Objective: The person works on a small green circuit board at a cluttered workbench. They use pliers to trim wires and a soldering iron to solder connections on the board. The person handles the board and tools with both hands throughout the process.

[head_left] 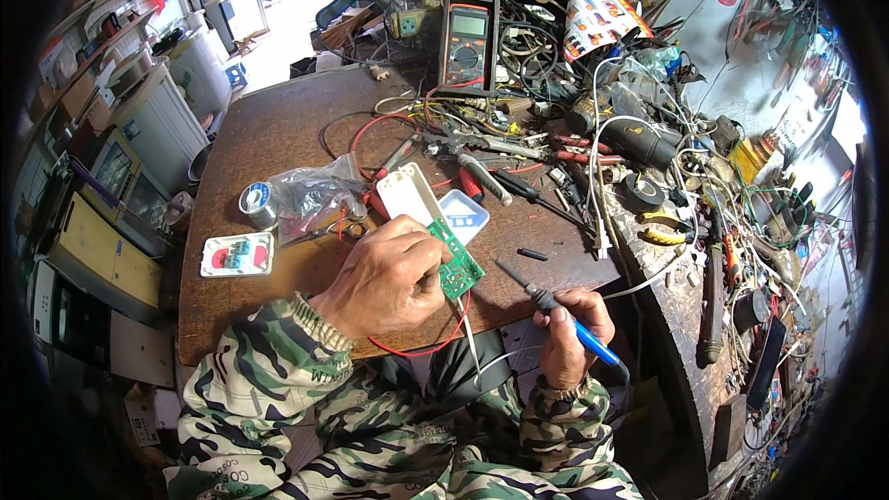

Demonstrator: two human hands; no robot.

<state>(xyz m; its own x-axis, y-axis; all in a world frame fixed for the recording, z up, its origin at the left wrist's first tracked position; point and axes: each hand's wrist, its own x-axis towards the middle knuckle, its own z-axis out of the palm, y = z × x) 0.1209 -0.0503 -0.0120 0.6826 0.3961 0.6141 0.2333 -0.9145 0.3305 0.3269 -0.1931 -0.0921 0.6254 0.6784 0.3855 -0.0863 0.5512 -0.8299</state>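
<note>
My left hand [391, 280] is closed on the edge of a green circuit board [460, 270], tilted above the table's front edge. A red wire [414, 353] loops below it, and a pale cable hangs from the board's underside. In my right hand [567, 341] is a soldering iron with a blue handle [594, 344]. Its tip points up and left, apart from the board. Behind the board lie a long cream plastic casing [407, 191] and a small white-and-blue tray [464, 215]. A short black rod [532, 254] rests near the iron's tip.
On the left are a solder spool [258, 203], a clear plastic bag [324, 187] and a white-and-red plate [237, 256]. A multimeter [468, 44] stands at the back. Pliers, screwdrivers, black tape [644, 191] and tangled cables crowd the right side.
</note>
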